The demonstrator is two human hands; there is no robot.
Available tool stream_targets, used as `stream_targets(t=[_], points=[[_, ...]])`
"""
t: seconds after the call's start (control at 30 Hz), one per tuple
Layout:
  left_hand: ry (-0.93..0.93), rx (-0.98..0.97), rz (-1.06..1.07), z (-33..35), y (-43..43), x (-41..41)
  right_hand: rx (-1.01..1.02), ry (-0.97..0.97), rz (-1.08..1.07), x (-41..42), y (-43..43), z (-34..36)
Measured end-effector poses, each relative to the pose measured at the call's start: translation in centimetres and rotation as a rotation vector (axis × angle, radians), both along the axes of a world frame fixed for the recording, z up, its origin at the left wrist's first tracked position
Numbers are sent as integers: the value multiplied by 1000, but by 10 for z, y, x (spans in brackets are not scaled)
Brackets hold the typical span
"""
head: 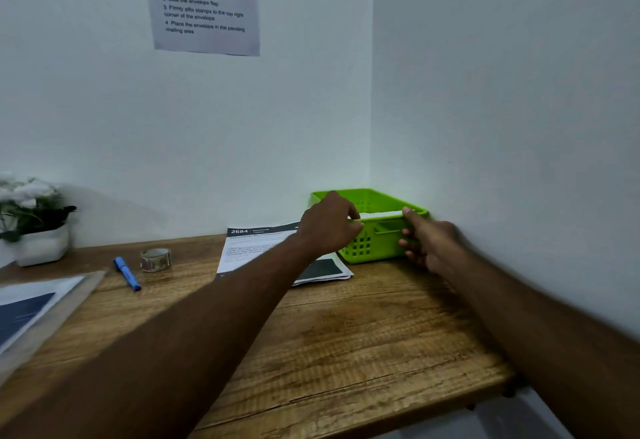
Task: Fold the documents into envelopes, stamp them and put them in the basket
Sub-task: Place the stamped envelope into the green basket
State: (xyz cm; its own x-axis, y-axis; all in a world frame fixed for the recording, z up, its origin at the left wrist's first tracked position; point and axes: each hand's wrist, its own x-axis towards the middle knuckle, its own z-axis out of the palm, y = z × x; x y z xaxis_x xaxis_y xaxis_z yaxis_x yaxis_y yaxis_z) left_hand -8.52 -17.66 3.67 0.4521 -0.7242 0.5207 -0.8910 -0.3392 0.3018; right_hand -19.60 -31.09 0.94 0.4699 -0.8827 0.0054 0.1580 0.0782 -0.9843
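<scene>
A green plastic basket point(381, 248) stands in the far right corner of the wooden desk. A white envelope point(381, 214) lies across its top, just inside the near rim. My left hand point(329, 225) pinches the envelope's left end between thumb and curled fingers at the rim. My right hand point(431, 246) is in front of the basket's right side, its straight index finger touching the envelope's right end. A stack of printed documents point(256, 251) lies left of the basket, partly under my left forearm. A roll of stamps point(156, 260) sits further left.
A blue marker point(127, 274) lies beside the stamp roll. A clear folder with papers point(38, 310) lies at the desk's left edge, and a white pot of flowers point(38, 227) stands at the back left. Walls close the back and right sides. An instruction sheet point(204, 5) hangs on the wall.
</scene>
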Motion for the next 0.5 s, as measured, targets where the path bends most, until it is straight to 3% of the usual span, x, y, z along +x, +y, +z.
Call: stream_targets(t=[0.1,0.3,0.5], points=[[-31,78,12,-1,0,3,-31,28,-40,1,0,-2],[-53,-20,-9,-13,12,15,-182,74,-73,7,9,-10],[-82,-43,14,-23,41,37,-745,146,-16,18,23,-19]])
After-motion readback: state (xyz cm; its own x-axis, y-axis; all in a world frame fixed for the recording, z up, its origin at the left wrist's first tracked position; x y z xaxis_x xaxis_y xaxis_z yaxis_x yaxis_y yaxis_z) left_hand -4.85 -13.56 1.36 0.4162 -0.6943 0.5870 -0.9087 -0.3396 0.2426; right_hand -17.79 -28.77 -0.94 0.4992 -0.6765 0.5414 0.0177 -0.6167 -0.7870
